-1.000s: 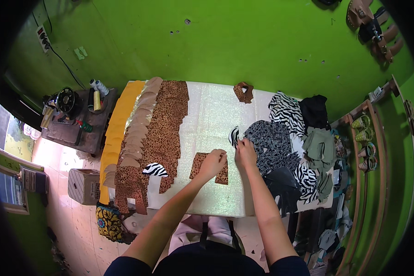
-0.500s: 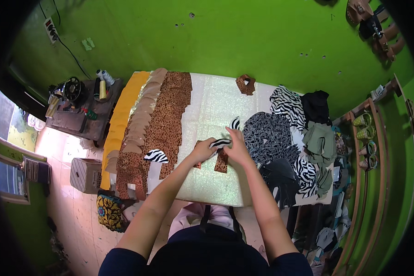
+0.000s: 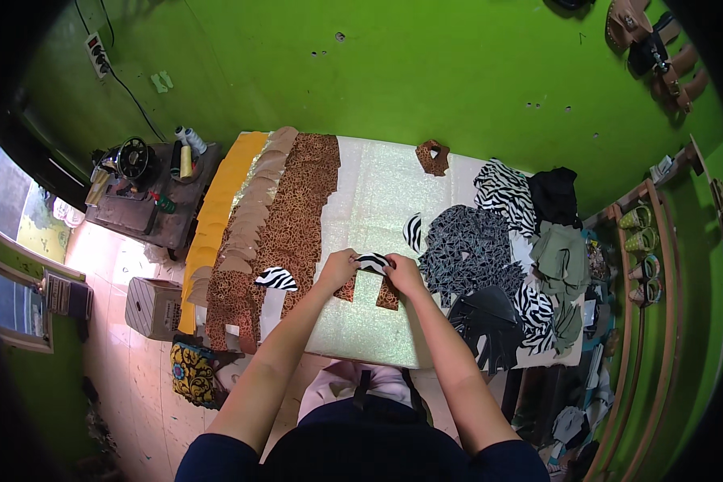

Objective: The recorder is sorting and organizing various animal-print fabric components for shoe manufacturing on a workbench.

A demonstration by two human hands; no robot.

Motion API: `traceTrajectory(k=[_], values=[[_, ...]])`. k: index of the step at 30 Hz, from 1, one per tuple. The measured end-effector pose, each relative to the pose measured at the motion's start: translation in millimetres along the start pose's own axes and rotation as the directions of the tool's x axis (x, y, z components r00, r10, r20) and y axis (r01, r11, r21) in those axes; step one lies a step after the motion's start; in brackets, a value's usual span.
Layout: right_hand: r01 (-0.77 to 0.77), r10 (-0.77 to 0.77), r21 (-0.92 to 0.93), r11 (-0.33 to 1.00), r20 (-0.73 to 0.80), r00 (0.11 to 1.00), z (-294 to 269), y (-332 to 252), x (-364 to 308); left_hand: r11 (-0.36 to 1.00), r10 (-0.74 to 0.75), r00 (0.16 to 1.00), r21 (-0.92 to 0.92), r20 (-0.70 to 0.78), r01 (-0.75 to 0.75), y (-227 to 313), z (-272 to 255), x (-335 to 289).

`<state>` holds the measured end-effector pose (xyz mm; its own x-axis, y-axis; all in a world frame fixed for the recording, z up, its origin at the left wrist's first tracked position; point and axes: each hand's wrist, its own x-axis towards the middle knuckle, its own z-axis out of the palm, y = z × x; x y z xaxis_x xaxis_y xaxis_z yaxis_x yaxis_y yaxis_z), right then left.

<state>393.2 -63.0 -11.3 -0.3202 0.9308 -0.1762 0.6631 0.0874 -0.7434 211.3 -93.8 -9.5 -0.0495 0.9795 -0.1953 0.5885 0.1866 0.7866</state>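
Both hands are working near the front middle of a pale, shimmering cream sheet point(image 3: 369, 333) spread over the table. The left hand point(image 3: 340, 267) pinches the left end of a narrow, arched, black-and-white zebra-striped piece point(image 3: 372, 263); the right hand point(image 3: 404, 274) pinches its right end. The striped piece sits between the hands, over the upper part of a brown-and-black animal-print cutout with two legs point(image 3: 388, 298). Whether the two touch, I cannot tell.

Step in hand, as judged: positioning the striped piece by its ends. For a good result, pull should be light and equal on both sides so the curve does not stretch. Centring the arch between the two legs looks sensible, with the edges checked before any pressing. Fingertips best stay near the ends, leaving the middle in sight.

Appearance: white ground, bold black stripes, arch bowing away from the person; middle uncovered, ends hidden by fingers. It looks thin and pliable; exact material unclear. A matching zebra-striped crescent point(image 3: 412, 233) lies on the sheet, just left of a dark grey-and-black patterned pile point(image 3: 462, 249). A wider zebra-striped half-moon point(image 3: 276, 279) rests on the brown animal-print stack point(image 3: 304, 185) at left.
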Motion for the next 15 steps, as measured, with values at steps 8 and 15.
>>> traceTrajectory(k=[8, 15], values=[[-0.027, 0.017, -0.136, 0.99, -0.07, 0.997, 18, -4, 3, 0.982, -0.09, 0.996, 0.163, -0.018, 0.092, -5, 9, -2], [0.065, -0.091, -0.143, 0.988, -0.183, 0.979, 29, 10, -2, 0.972, -0.022, 0.998, 0.233, -0.061, 0.036, -6, 16, 0]])
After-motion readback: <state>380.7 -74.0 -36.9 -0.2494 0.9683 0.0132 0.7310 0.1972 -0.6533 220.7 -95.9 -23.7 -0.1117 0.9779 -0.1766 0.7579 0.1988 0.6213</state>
